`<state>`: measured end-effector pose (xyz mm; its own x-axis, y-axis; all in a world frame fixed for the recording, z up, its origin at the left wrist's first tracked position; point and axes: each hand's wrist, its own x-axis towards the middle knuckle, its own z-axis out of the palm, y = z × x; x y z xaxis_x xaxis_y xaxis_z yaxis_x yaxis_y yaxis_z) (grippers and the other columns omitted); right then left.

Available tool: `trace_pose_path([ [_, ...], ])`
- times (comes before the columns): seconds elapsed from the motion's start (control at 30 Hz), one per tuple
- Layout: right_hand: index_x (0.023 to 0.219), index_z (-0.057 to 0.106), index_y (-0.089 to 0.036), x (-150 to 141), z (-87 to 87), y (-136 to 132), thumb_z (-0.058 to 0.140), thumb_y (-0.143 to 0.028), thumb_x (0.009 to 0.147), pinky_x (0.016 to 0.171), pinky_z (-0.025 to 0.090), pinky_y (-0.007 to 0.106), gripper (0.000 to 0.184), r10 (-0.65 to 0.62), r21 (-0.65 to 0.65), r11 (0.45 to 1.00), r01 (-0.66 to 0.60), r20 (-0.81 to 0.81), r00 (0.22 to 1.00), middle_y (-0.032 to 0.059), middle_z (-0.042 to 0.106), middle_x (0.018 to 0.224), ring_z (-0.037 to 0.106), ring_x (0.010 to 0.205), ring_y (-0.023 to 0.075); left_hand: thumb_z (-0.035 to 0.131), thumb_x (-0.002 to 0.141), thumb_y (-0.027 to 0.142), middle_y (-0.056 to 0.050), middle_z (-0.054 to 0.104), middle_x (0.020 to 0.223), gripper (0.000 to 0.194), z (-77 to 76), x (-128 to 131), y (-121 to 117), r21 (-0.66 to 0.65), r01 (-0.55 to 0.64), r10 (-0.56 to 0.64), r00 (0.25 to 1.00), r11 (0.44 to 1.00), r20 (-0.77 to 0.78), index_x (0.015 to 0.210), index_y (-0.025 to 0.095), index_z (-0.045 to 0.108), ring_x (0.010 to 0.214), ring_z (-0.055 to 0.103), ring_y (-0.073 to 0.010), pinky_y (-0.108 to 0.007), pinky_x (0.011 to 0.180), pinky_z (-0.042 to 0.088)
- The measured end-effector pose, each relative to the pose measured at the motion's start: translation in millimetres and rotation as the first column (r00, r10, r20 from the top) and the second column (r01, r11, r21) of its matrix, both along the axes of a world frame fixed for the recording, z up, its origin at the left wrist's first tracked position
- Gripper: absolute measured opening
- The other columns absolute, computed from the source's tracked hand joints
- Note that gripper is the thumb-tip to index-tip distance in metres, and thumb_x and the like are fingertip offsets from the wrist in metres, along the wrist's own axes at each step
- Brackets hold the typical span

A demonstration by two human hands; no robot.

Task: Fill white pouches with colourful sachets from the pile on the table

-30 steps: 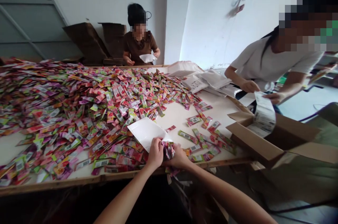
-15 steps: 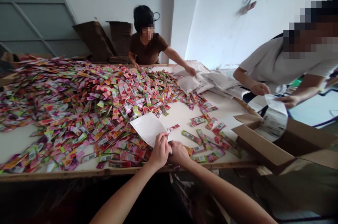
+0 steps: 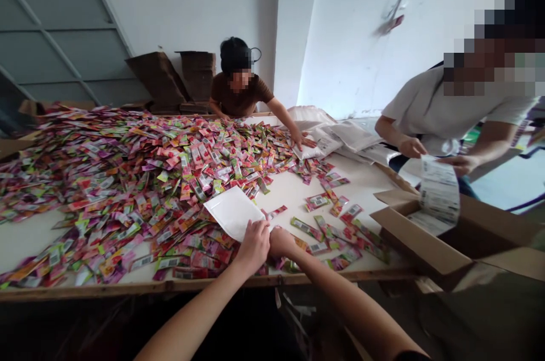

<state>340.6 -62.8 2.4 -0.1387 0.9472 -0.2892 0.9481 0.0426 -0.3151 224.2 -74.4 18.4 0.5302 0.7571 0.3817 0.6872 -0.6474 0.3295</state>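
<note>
A white padded envelope point(image 3: 233, 210) is tilted above the near side of the sachet pile. My left hand point(image 3: 255, 244) is closed on its near end, fingers bent over the edge. Right beside it, my right hand point(image 3: 281, 243) is curled closed at the envelope's near right corner; its fingertips are hidden. Under and around both hands lie colourful stick sachets point(image 3: 204, 259), pink, green and orange, some showing barcodes. A single sachet point(image 3: 276, 212) lies just beyond my right hand.
A large sachet heap point(image 3: 140, 162) covers the table's left side. Across the table, a person in brown presses a hand on filled white envelopes point(image 3: 327, 139). At right, a person in white holds a printed label strip point(image 3: 440, 185) over an open cardboard box point(image 3: 443, 247). A wooden rim point(image 3: 191, 286) edges the table.
My hands stay together at the envelope's near end, my right hand now more curled. The person in brown has a hand flattened on an envelope. The label strip shows more fully.
</note>
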Motion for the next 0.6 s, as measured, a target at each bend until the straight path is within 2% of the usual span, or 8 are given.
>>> trace_pose_path([
  [0.07,0.087,0.062,-0.010,14.1,-2.4,5.1,0.053,-0.031,0.073,0.059,0.044,0.026,0.027,-0.031,-0.029,0.999,0.030,-0.035,0.999,0.0147,0.066,0.081,0.062,0.074,0.0238,0.040,0.079,0.008,-0.008,0.052,0.102,0.023,10.4,-3.1,-5.8,0.043,0.022,-0.016,0.992,0.999,-0.125,0.097,0.015,0.051,0.103,0.045,-0.0243,-0.053,0.098,0.027],
  [0.13,0.090,0.061,-0.010,19.2,-6.5,3.8,0.046,-0.031,0.077,0.058,0.043,0.025,0.029,-0.072,-0.016,0.997,0.072,-0.055,0.996,0.0145,0.066,0.084,0.062,0.075,0.0222,0.041,0.079,0.009,-0.008,0.054,0.097,0.020,18.0,-4.0,-13.5,0.020,-0.005,0.008,0.986,1.000,-0.168,0.092,0.015,0.054,0.098,0.047,-0.0237,-0.050,0.094,0.033],
  [0.27,0.100,0.055,-0.008,2.8,-16.1,-8.7,0.040,-0.023,0.081,0.069,0.044,0.031,0.029,-0.213,0.103,0.968,0.230,-0.153,0.965,0.0198,0.061,0.099,0.059,0.087,0.0252,0.037,0.080,0.008,-0.009,0.053,0.091,0.019,19.3,5.8,-22.7,-0.078,-0.156,0.151,0.986,0.985,-0.072,0.083,0.014,0.054,0.087,0.050,-0.0207,-0.040,0.080,0.043],
  [0.37,0.094,0.059,-0.010,-6.5,-19.9,-10.6,0.037,-0.011,0.081,0.077,0.042,0.033,0.026,-0.232,0.081,0.962,0.260,-0.255,0.939,0.0193,0.061,0.100,0.057,0.094,0.0246,0.036,0.079,0.007,-0.010,0.053,0.094,0.020,15.0,16.6,-20.0,-0.040,-0.222,0.221,0.975,0.974,-0.029,0.086,0.013,0.054,0.089,0.050,-0.0221,-0.044,0.084,0.042],
  [0.5,0.076,0.063,-0.012,10.4,-19.1,-0.1,0.052,-0.018,0.073,0.067,0.044,0.029,0.013,-0.222,-0.026,0.973,0.229,-0.379,0.898,0.0121,0.065,0.077,0.060,0.075,0.0217,0.034,0.080,0.004,-0.010,0.056,0.101,0.030,14.5,17.3,-14.1,0.110,-0.038,0.055,0.985,0.993,-0.161,0.099,0.017,0.054,0.105,0.047,-0.0267,-0.055,0.099,0.028],
  [0.6,0.074,0.063,-0.013,25.0,-16.3,1.7,0.055,-0.023,0.070,0.061,0.044,0.024,0.013,-0.227,-0.085,0.973,0.215,-0.530,0.817,0.0048,0.066,0.073,0.058,0.067,0.0163,0.030,0.081,0.002,-0.011,0.057,0.103,0.037,18.4,9.5,-15.9,0.134,0.055,-0.024,0.974,0.989,-0.224,0.107,0.016,0.052,0.110,0.047,-0.0271,-0.052,0.098,0.032],
])
